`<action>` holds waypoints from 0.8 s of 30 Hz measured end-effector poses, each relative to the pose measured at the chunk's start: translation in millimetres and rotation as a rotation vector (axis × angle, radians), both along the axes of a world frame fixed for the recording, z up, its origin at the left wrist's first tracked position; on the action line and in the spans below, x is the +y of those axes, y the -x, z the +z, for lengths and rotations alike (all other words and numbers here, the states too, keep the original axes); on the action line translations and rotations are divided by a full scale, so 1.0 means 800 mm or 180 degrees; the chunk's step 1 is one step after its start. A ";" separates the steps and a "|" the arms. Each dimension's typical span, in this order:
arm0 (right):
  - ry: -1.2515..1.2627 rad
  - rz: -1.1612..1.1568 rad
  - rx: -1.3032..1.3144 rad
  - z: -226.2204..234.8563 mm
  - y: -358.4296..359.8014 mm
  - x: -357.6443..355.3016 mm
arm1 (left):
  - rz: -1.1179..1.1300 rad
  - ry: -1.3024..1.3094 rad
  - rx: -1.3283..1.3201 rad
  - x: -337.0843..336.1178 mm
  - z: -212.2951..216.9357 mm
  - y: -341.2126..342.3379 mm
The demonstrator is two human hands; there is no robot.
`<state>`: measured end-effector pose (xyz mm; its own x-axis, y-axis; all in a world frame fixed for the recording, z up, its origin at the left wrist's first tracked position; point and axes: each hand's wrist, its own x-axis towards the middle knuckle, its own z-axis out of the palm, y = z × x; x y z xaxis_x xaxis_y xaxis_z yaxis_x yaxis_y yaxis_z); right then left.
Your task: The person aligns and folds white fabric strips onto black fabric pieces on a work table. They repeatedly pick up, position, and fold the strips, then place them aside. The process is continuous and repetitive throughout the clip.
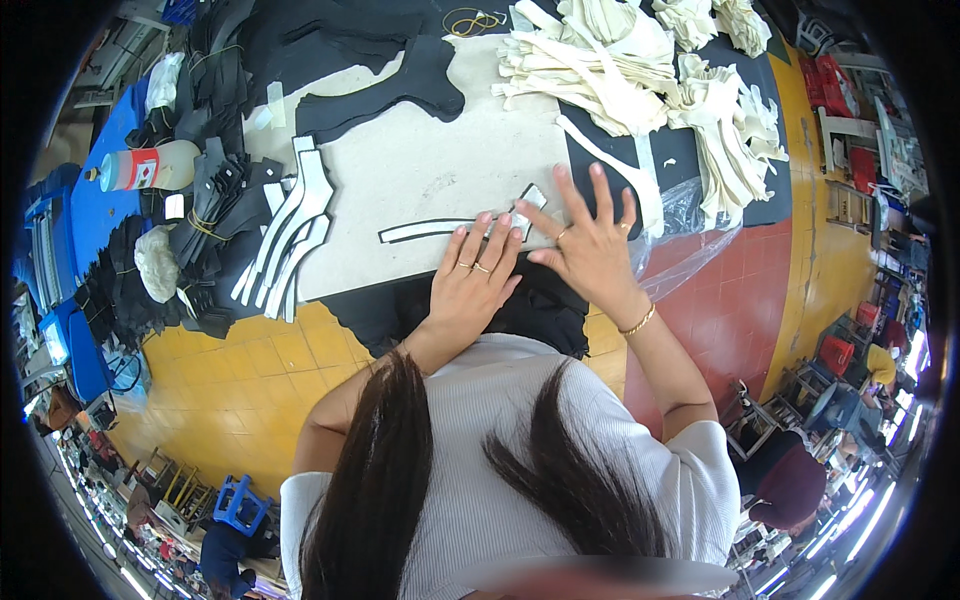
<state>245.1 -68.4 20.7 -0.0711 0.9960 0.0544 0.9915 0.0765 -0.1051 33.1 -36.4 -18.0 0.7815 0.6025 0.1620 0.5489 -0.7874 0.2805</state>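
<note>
A curved strip with a white face and black border [420,231] lies flat on the pale board [400,170] in front of me. My left hand [475,270] rests with its fingers stretched out on the strip's middle. My right hand [592,240] is spread over the strip's wider right end, the index fingertip touching its edge. Part of the strip is hidden under my fingers. To the left lies an overlapping stack of similar white, black-edged pieces [298,225]. Beyond the strip is a flat pile of black cut fabric pieces [390,100].
Cream fabric pieces [590,70] heap at the back right, with a single cream piece [610,160] near my right hand. Clear plastic [690,225] hangs at the right edge. Bundled black pieces [205,200] and a bottle [150,166] stand left. Other people work behind me.
</note>
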 end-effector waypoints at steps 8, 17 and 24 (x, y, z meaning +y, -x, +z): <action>-0.0149 -0.0724 0.0039 0.001 0.005 0.010 | -0.0004 0.0059 -0.0182 0.003 0.012 0.002; -0.0970 -0.1230 0.0654 -0.005 -0.049 0.044 | 0.0924 0.0645 -0.0441 0.033 0.047 0.019; -0.0857 -0.1202 0.0542 -0.011 -0.053 0.061 | 0.0955 0.1194 -0.0925 0.037 0.070 0.035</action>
<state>287.7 -19.5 11.6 0.3243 0.8994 0.2930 0.9257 -0.2380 -0.2940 5.0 -6.7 37.8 0.5223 0.8493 0.0769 0.5919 -0.4259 0.6843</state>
